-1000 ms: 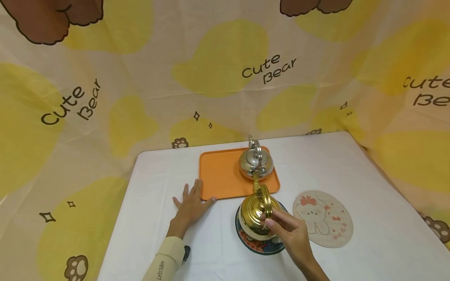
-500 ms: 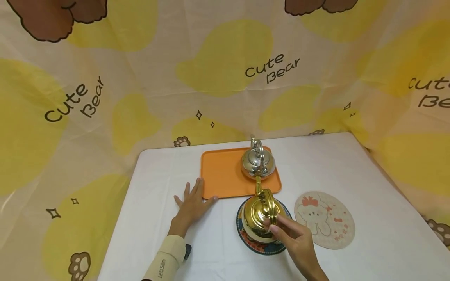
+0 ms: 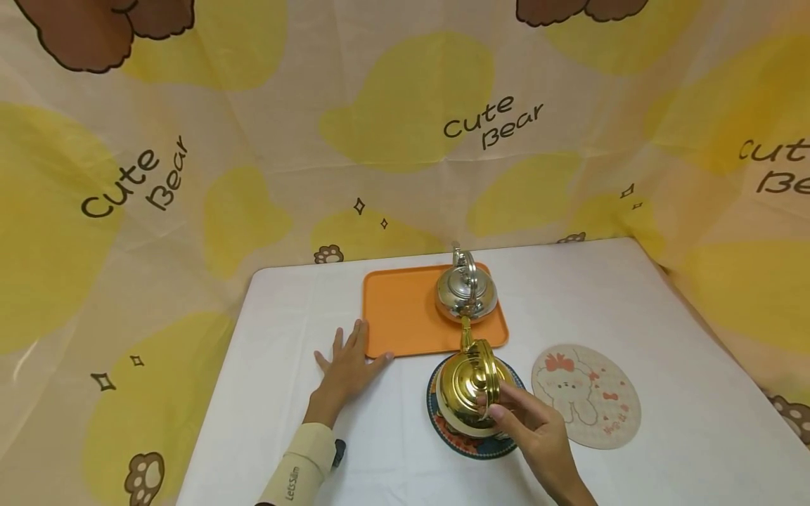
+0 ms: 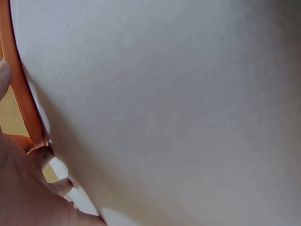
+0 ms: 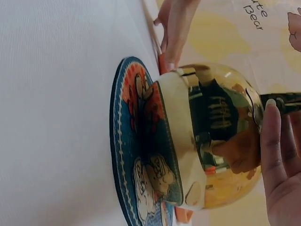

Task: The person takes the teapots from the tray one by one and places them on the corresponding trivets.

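My right hand point(image 3: 538, 436) grips the arched handle of a shiny gold kettle point(image 3: 458, 393), thumb and fingers closing at its near side. The kettle sits over a round patterned mat point(image 3: 455, 441), its spout pointing away; in the right wrist view the mat point(image 5: 123, 141) mirrors in the kettle's lower wall point(image 5: 174, 141). Fingers spread, my left hand point(image 3: 346, 369) rests at the near left corner of an orange tray point(image 3: 399, 316), fingertips and thumb along its rim. A silver kettle point(image 3: 465, 299) stands on the tray's right half, just beyond the gold spout.
To the right lies a pale oval mat point(image 3: 595, 422) with a bunny drawing. A white cloth point(image 3: 297, 302) covers the table. Behind and on both sides hangs a yellow-patterned curtain point(image 3: 392, 105) close to the table's edges.
The gold kettle has shifted slightly right and toward me over the round mat, with my right hand holding its handle. My left hand has stayed at the tray corner.
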`<state>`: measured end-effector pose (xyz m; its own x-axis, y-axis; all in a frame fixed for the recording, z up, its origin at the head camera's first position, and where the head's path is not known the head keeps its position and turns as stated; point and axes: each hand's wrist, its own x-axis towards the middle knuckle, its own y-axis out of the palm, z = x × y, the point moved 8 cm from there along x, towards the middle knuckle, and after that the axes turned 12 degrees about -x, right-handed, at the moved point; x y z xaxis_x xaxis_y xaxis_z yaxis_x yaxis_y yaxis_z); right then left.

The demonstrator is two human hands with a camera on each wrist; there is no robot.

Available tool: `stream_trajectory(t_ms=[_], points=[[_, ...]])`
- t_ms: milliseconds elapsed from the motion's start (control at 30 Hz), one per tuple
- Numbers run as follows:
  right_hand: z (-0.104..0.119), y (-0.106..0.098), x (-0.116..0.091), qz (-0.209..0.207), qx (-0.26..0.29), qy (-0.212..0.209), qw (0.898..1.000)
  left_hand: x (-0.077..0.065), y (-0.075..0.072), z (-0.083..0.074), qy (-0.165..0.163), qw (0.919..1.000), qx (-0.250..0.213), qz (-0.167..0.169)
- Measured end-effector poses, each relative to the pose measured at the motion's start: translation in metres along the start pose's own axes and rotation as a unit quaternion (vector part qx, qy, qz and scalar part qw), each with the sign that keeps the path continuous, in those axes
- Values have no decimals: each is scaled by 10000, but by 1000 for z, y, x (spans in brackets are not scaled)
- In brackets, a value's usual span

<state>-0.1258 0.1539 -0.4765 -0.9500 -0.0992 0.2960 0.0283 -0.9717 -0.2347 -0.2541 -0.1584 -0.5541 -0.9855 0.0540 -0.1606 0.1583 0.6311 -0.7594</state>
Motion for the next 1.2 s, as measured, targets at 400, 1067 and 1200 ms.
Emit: stream_trajectory(t_ms=[400,1067,1200], points=[[7,-21,18,-94,-49,-342,9994,-1,0,2,-50,9999,-34,94],[12,-43,63,-342,-91,-749,9966,-2,-1,-2,-56,9999,-96,82],[11,-45,72,-482,-173,-628,9967,-2,-2,-3,-40,9999,-77,67]])
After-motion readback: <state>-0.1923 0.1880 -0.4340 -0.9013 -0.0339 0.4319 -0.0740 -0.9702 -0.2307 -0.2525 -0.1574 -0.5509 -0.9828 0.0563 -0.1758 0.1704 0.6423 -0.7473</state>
